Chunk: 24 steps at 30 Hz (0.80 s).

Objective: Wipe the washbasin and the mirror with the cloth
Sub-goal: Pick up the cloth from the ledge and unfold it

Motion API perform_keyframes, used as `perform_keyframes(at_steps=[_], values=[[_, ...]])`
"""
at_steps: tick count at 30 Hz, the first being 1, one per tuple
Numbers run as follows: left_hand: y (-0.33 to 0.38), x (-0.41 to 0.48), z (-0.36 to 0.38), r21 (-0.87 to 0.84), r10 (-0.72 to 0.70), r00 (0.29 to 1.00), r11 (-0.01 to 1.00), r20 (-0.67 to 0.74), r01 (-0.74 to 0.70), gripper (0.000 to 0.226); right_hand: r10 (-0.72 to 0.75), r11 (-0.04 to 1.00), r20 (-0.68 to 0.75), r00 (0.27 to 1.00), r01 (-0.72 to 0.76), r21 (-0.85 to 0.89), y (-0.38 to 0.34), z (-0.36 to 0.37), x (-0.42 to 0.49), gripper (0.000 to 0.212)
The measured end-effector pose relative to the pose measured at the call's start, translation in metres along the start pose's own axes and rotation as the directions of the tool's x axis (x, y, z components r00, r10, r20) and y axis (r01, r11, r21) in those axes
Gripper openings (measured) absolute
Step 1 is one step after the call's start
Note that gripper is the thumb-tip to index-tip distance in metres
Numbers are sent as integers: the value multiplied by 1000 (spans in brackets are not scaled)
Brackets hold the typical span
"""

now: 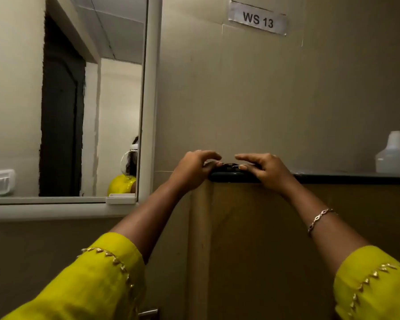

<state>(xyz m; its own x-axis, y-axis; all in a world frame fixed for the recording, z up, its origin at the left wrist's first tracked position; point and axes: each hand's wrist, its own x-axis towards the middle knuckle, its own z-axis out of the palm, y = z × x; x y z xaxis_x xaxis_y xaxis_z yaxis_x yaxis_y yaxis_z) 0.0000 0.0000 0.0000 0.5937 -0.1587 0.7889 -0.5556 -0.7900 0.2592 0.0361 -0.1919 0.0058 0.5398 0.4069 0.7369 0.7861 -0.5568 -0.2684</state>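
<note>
Up at the black ledge (356, 178), the left hand (194, 168) and right hand (267, 169) both pinch a dark object (229, 174) on its end. The mirror (21, 88) hangs on the wall just left of them, and a white bottle (394, 155) stands far right.

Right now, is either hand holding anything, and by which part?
A small dark flat object lying on the black ledge: the left hand grips its left end, the right hand its right end.
</note>
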Motion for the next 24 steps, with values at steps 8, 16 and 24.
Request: perform_keyframes(at_steps=[8,16,24], values=[[2,4,-5,-44,18,995,999,96,-14,24,83,996,150,985,-84,2,0,-12,16,26],[10,4,-1,-31,-45,999,998,8,46,21,36,976,0,999,-35,-214,-4,2,19,18],[6,0,1,23,-40,947,998,-318,50,18,-112,972,-219,969,61,-227,-17,12,28,15]])
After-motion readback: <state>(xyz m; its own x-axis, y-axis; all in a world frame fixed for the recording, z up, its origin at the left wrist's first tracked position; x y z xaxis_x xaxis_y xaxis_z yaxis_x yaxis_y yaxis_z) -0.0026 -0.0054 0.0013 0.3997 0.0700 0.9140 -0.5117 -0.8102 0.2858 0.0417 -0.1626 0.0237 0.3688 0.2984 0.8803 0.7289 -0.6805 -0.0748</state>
